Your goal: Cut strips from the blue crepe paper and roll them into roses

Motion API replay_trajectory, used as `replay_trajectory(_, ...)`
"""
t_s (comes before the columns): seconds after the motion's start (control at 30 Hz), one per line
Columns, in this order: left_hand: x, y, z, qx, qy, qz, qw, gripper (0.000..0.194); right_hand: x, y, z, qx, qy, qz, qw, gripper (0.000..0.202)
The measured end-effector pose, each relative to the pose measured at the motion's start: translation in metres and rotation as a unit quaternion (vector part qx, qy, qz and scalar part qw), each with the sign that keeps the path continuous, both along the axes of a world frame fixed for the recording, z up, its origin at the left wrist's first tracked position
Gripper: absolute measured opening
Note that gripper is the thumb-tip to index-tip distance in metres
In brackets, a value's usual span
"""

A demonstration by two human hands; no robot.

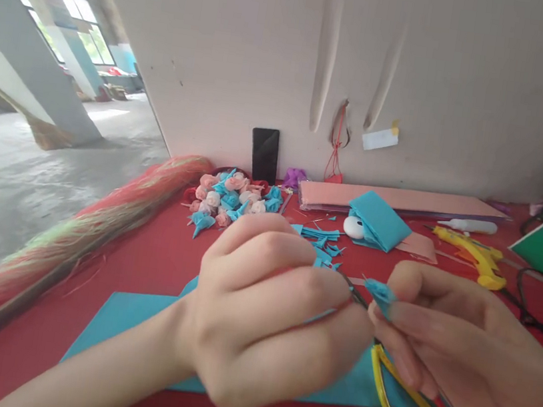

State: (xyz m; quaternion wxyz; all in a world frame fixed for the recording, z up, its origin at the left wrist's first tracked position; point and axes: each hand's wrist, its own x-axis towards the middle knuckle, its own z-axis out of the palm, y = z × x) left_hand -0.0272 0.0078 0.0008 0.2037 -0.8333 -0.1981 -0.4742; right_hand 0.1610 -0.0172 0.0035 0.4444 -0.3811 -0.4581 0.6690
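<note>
My right hand (pixel 464 345) pinches a small rolled piece of blue crepe paper (pixel 379 293) between thumb and fingers, with a thin tip poking out at its upper left. Beside it, almost touching, my left hand (pixel 275 318) is closed, its knuckles facing me. Its fingertips and whatever they grip are hidden. Under both hands lies a flat blue paper sheet (pixel 118 323). Scissors with yellow and red handles (pixel 382 387) rest below my right hand, partly covered by it. Cut blue paper strips (pixel 320 234) lie just beyond my left hand.
A pile of pink, white and blue paper flowers (pixel 232 198) sits behind, near an upright phone (pixel 264 155). Rightward are a folded blue paper packet (pixel 384 223), a yellow glue gun (pixel 479 256) and dark cables (pixel 533 314). A fringed bundle (pixel 114 208) runs along the left edge.
</note>
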Motion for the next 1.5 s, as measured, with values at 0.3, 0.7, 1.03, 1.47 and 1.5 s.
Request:
replay_trajectory(0.3,0.0037,0.0032,0.0125,0.065,0.008,-0.002,0.998,0.015,0.0035,-0.0010,0.0002,-0.008,0.028,0.017,0.999,0.016)
replay_trajectory(0.7,0.0038,-0.0036,0.0110,0.056,-0.001,0.035,0.998,0.012,-0.0028,-0.0002,0.0027,-0.015,0.020,-0.010,1.000,0.019)
replay_trajectory(1.03,0.0083,0.0010,0.0144,0.071,0.038,0.032,0.996,0.009,-0.0002,-0.0021,-0.0013,0.034,-0.048,-0.051,0.997,0.019)
replay_trajectory(1.47,0.0110,-0.0007,0.0089,0.054,0.023,0.057,0.997,0.010,-0.0012,-0.0027,0.0000,0.129,-0.129,-0.074,0.980,0.019)
replay_trajectory(1.5,0.0111,-0.0004,0.0092,0.056,0.025,0.055,0.997,0.010,-0.0015,-0.0031,-0.0007,0.124,-0.127,-0.073,0.981,0.019)
